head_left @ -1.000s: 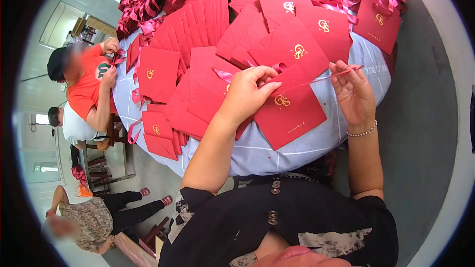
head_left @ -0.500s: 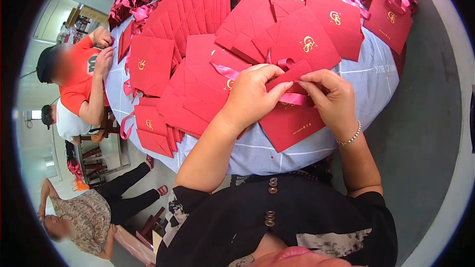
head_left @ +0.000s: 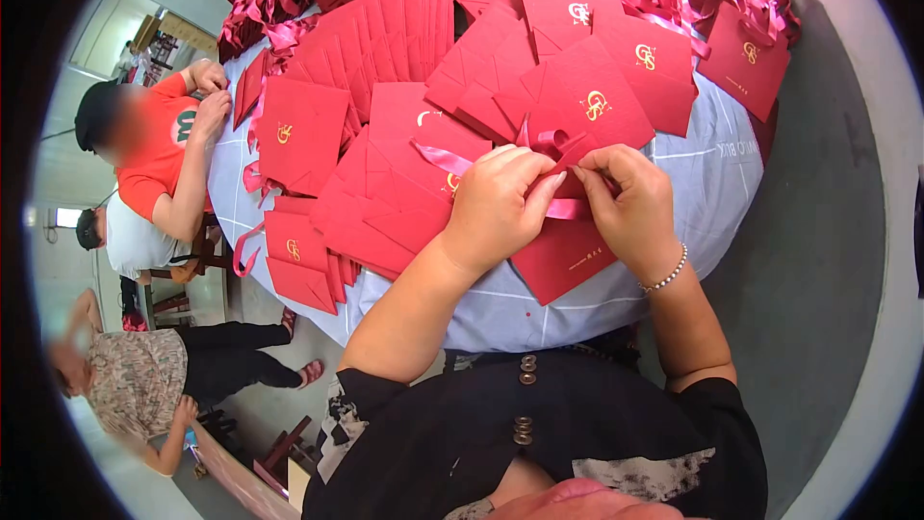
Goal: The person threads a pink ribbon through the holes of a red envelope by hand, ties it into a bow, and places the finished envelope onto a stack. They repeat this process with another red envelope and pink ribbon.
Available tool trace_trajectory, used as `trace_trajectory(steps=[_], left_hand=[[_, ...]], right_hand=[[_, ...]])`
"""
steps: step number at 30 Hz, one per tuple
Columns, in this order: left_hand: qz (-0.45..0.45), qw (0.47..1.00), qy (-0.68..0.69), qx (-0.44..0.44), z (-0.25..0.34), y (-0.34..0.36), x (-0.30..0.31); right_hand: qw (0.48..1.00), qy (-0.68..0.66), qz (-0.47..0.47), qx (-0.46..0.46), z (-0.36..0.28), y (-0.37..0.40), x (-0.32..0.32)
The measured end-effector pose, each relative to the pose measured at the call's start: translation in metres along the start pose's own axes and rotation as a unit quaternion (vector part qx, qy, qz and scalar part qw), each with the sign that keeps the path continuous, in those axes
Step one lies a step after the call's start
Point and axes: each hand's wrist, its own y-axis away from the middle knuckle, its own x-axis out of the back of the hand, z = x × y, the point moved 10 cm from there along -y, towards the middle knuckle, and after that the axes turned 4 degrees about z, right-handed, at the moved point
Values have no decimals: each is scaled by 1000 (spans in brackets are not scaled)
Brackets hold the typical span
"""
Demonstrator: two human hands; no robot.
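Note:
My left hand (head_left: 500,195) and my right hand (head_left: 628,197) are both closed in a pinch, thumbs against index fingers. Between them is the narrow upper edge of a red paper gift bag (head_left: 563,270). A pink satin ribbon (head_left: 566,209) crosses the front of this bag just below my fingertips, and a ribbon loop (head_left: 551,140) curls up behind them. My fingers cover part of the bag's top. Just beyond lies another red bag (head_left: 602,101) with a gold monogram, and a ribbon-handled bag (head_left: 395,125) is left of my left hand.
Stacked red bags (head_left: 385,29) and ribbon heaps (head_left: 269,0) cover the far side of the blue-grey cloth (head_left: 722,135). At left, a person in an orange shirt (head_left: 168,140) works at the table edge. Another person (head_left: 140,376) stands behind, near stools.
My hands have come closer together, and the red edge between them now shows as a thinner strip. The view has shifted slightly. The standing person at left has changed posture.

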Motion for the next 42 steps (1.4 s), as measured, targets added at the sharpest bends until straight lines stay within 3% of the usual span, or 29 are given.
trace_trajectory(steps=[7,14,16,19,21,23,25,28,29,31,34,35,36,38,39,40,42], left_hand=[[13,1000,-2,-25,4,2,4],[19,998,-37,-47,21,3,12],[25,996,-49,-65,27,4,12],[27,995,-65,-75,29,6,14],[24,991,-74,-105,40,7,12],[23,989,-85,-121,46,9,13],[23,982,-114,-146,53,11,13],[15,978,-134,-158,55,14,9],[15,977,-139,-162,55,15,8],[17,981,-124,-148,53,13,11],[24,997,-17,-66,28,6,19],[-7,998,56,-23,16,2,17],[-7,998,55,-15,13,4,16],[-62,988,132,46,3,5,6],[-64,982,163,75,-5,6,4],[-72,971,189,124,-14,7,2],[-91,953,220,186,-32,11,-2]], right_hand=[[995,47,30,78,-22,0,-5],[999,14,-34,40,-17,1,4],[995,25,-36,93,-26,-2,-2],[992,-26,-89,91,-43,-23,8],[993,-43,-68,90,-53,-42,22],[974,33,-202,101,-58,-48,4],[968,49,-228,97,-57,-55,-8],[888,218,-367,170,-53,-50,-46],[889,216,-367,169,-52,-60,-50],[843,123,-508,127,-45,-50,-71],[918,9,-381,108,-44,-67,-66],[956,-1,-288,45,-32,-82,-54],[971,16,-236,37,-25,-95,-43],[981,-107,-156,-41,5,-98,-35],[991,-95,-96,1,1,-93,-27],[991,-97,-95,-2,-3,-84,-26],[982,11,47,181,-48,-62,7]])
